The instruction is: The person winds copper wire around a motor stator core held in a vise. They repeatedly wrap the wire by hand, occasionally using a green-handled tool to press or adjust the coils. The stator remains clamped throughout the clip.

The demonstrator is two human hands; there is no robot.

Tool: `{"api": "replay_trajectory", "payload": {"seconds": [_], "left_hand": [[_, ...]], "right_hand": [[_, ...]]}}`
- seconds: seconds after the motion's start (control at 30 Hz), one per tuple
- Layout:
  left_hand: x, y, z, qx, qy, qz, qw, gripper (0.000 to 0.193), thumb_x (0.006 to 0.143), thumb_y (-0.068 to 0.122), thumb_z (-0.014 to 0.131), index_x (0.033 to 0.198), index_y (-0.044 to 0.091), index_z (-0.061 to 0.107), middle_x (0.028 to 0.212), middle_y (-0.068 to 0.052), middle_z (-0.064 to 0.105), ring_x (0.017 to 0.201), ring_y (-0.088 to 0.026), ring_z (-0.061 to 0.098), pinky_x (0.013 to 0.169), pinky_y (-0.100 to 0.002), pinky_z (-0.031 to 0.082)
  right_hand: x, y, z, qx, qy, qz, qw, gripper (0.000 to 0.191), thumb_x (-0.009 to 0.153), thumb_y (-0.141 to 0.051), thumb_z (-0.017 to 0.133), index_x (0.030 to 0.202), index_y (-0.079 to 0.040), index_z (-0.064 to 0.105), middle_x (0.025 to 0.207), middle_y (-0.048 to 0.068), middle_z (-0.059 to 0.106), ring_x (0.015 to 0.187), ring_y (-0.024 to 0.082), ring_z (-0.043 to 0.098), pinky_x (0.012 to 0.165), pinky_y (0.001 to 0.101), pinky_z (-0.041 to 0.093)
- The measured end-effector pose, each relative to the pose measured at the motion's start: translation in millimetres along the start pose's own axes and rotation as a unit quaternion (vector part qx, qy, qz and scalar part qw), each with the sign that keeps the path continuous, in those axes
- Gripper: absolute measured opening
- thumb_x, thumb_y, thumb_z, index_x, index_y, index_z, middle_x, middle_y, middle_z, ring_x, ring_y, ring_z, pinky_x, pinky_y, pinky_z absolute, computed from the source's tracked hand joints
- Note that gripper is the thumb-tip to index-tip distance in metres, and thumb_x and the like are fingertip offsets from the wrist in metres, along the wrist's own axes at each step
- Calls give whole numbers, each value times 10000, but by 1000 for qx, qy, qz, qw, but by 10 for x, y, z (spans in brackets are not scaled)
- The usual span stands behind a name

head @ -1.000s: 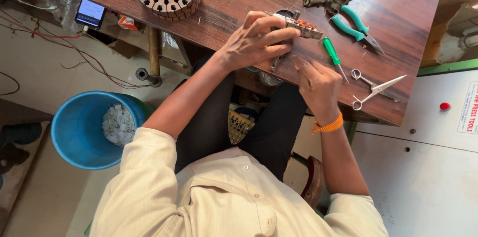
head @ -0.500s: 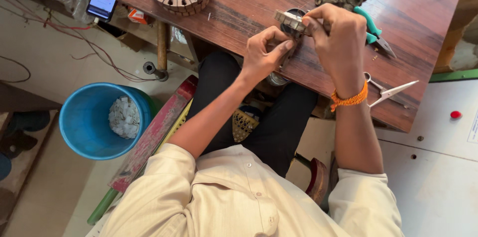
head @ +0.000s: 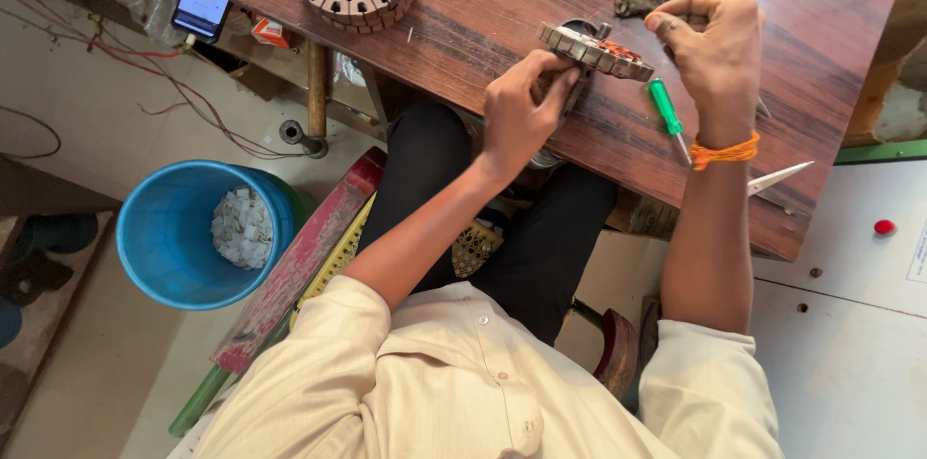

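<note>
L hand (head: pixel 521 111) grips the slotted stator core (head: pixel 594 49) at the tabletop (head: pixel 502 5) edge. R hand (head: pixel 710 49), which half a sec ago covered the core, now sits at its 3 o'clock, fingers pinched (on what, can't tell). Green screwdriver (head: pixel 666 113) at 5 o'clock.

left hand (head: pixel 521 111) grips slotted stator (head: pixel 594 52) | right hand (head: pixel 710 44) pinched just beside | wooden table (head: pixel 521 5)

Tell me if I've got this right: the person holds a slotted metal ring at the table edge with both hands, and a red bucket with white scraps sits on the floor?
Not quite. The head view shows the bucket is blue, not red. The rest holds: left hand and right hand hold the slotted metal ring at the table edge.
</note>
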State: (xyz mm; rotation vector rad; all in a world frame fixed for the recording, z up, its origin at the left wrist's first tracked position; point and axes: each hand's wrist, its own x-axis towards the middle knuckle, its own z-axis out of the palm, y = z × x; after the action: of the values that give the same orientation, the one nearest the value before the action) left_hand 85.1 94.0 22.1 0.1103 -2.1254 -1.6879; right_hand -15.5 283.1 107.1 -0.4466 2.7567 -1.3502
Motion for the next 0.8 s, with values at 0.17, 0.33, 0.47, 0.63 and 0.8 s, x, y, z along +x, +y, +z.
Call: {"api": "replay_trajectory", "payload": {"seconds": [0.17,0.33,0.47,0.63,0.8], "left_hand": [[413,70,-379,112,19,449,886,527,845,206,813,1298,174,547,1121,-6,702,1044,-211,638,901,-369,541],[737,73,-420,129,-179,444,869,801,957,178,819,1613,285,371,1205,55,699,1075,-171,665,992,-336,567],[701,3,-392,135,-201,396,886,856,950,173,813,1634,263,305,1200,49,694,1093,-196,671,979,-369,552],[751,-82,-336,156,-209,397,880,756,954,231,818,1575,263,387,1199,27,671,1126,-203,663,992,-364,551],[771,-144,-345,168,-221,413,867,564,972,223,812,1460,325,549,1357,63,627,1235,-194,631,1025,-373,564]], "right_hand": [[-168,18,-164,104,3,43,994,72,980,-23,767,1010,42,760,839,-15,697,721,11,587,621,171,437],[-400,-337,-284,148,5,62,987,107,1026,-69,746,1021,38,754,774,-46,610,639,-2,450,539,186,290],[-605,-566,-165,142,-19,53,988,112,994,-80,763,1017,28,746,770,-51,646,619,-8,476,522,186,309],[-757,-595,97,53,-18,4,998,79,974,-54,797,1001,6,754,704,-21,547,599,18,392,518,222,272],[-949,-423,460,-163,50,-194,966,97,934,-14,782,1003,-39,719,863,93,685,719,229,631,640,352,477]]}}
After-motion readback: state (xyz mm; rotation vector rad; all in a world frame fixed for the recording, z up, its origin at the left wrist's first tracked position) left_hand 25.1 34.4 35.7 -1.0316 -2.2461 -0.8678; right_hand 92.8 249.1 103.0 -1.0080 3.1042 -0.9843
